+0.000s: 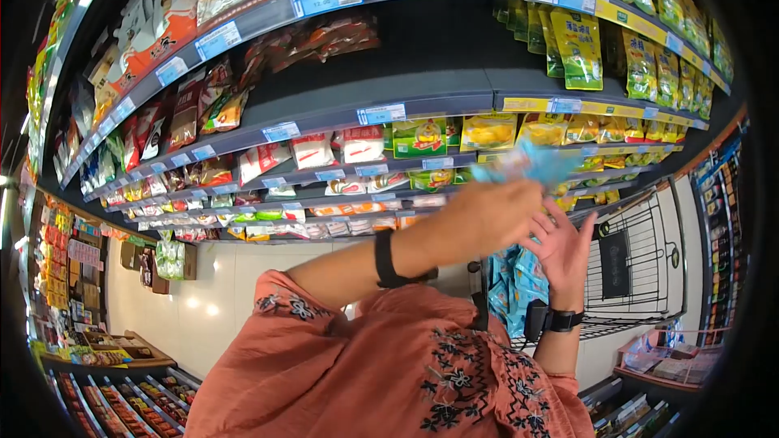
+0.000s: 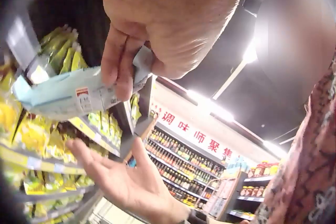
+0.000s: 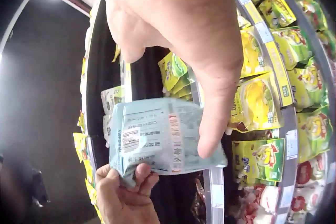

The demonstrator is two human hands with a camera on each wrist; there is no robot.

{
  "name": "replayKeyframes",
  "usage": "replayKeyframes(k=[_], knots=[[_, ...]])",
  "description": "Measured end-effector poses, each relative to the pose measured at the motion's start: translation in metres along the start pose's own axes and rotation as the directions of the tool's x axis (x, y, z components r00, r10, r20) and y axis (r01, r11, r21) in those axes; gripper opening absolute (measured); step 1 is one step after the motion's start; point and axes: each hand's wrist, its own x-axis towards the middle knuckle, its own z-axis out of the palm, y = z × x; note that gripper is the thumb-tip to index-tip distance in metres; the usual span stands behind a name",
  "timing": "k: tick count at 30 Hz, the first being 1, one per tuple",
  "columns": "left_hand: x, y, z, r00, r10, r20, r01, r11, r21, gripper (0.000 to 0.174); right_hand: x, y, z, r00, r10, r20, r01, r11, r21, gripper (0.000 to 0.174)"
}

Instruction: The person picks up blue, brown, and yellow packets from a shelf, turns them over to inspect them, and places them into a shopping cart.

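Note:
My left hand (image 1: 491, 215) reaches across my body and pinches one end of a light-blue plastic packet (image 3: 149, 129) between thumb and fingers. Motion blurs the packet in the head view; the right wrist view shows printed text and a white label on it. My right hand (image 1: 564, 247) is raised beside it, palm up with fingers spread, as the left wrist view also shows. Seen from the right wrist, that hand's thumb overlaps the packet's edge. Several blue packets (image 1: 519, 292) lie in the shopping cart below my hands.
A wire shopping cart (image 1: 637, 264) stands at the right, close to the shelves. Store shelves (image 1: 438, 101) curve across the front, stocked with yellow-green bags (image 1: 578, 49) and red-and-white bags (image 1: 363, 144). Pale tiled floor (image 1: 235, 276) lies to the left. Bottle shelves (image 2: 176, 163) stand farther off.

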Motion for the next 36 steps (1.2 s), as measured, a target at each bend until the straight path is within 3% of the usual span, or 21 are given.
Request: replayKeyframes(k=[2, 3, 6, 10, 13, 18, 23, 26, 28, 29, 32, 33, 35, 36], knots=[[-0.018, 0.008, 0.034, 0.993, 0.036, 0.113, -0.019, 0.989, -0.146, 0.019, -0.016, -0.002, -0.015, 1.000, 0.010, -0.011, -0.009, 0.993, 0.119, 0.083], [-0.028, 0.010, 0.052, 0.984, 0.063, 0.167, -0.024, 0.974, -0.225, 0.019, -0.026, -0.001, 0.007, 0.980, -0.011, -0.200, 0.026, 0.997, 0.074, 0.084], [-0.051, 0.024, 0.093, 0.941, 0.072, 0.330, 0.001, 0.977, -0.214, 0.021, -0.062, 0.014, -0.075, 0.963, 0.114, -0.242, -0.065, 0.977, 0.203, 0.068], [-0.067, 0.029, 0.137, 0.855, 0.114, 0.506, 0.047, 0.955, -0.294, 0.022, -0.101, 0.038, -0.129, 0.890, 0.123, -0.438, -0.044, 0.981, 0.187, 0.046], [-0.075, 0.034, 0.166, 0.760, 0.051, 0.648, 0.135, 0.963, -0.234, 0.024, -0.134, 0.046, -0.154, 0.832, 0.127, -0.540, -0.018, 0.979, 0.203, 0.040], [-0.094, 0.038, 0.192, 0.713, -0.070, 0.698, 0.238, 0.960, -0.147, 0.027, -0.177, 0.062, -0.223, 0.785, 0.021, -0.620, 0.032, 0.997, 0.073, 0.041], [-0.105, 0.037, 0.169, 0.582, -0.243, 0.776, 0.407, 0.913, -0.019, 0.029, -0.198, 0.075, -0.287, 0.733, 0.004, -0.680, 0.036, 0.998, 0.044, 0.039], [-0.129, 0.033, 0.145, 0.559, -0.358, 0.748, 0.488, 0.871, 0.052, 0.028, -0.214, 0.087, -0.326, 0.755, -0.120, -0.645, -0.057, 0.967, -0.247, 0.027], [-0.143, 0.028, 0.130, 0.567, -0.395, 0.723, 0.529, 0.847, 0.047, 0.027, -0.218, 0.083, -0.345, 0.634, -0.067, -0.771, -0.220, 0.939, -0.263, 0.022], [-0.155, 0.019, 0.130, 0.530, -0.419, 0.737, 0.537, 0.839, 0.090, 0.026, -0.216, 0.085, -0.351, 0.558, -0.054, -0.828, -0.299, 0.918, -0.262, 0.020], [-0.165, 0.003, 0.100, 0.554, -0.455, 0.697, 0.576, 0.814, 0.073, 0.026, -0.216, 0.078, -0.317, 0.371, -0.297, -0.880, -0.427, 0.787, -0.445, 0.019], [-0.165, -0.003, 0.089, 0.552, -0.490, 0.674, 0.614, 0.787, 0.070, 0.027, -0.211, 0.074, -0.310, 0.341, -0.296, -0.892, -0.425, 0.798, -0.427, 0.015], [-0.156, -0.020, 0.060, 0.541, -0.560, 0.627, 0.685, 0.726, 0.058, 0.028, -0.198, 0.062, -0.287, 0.406, -0.334, -0.851, -0.382, 0.783, -0.490, 0.013], [-0.153, -0.031, 0.041, 0.597, -0.576, 0.558, 0.659, 0.749, 0.069, 0.028, -0.187, 0.056, -0.274, 0.436, -0.347, -0.831, -0.352, 0.784, -0.512, 0.014]])
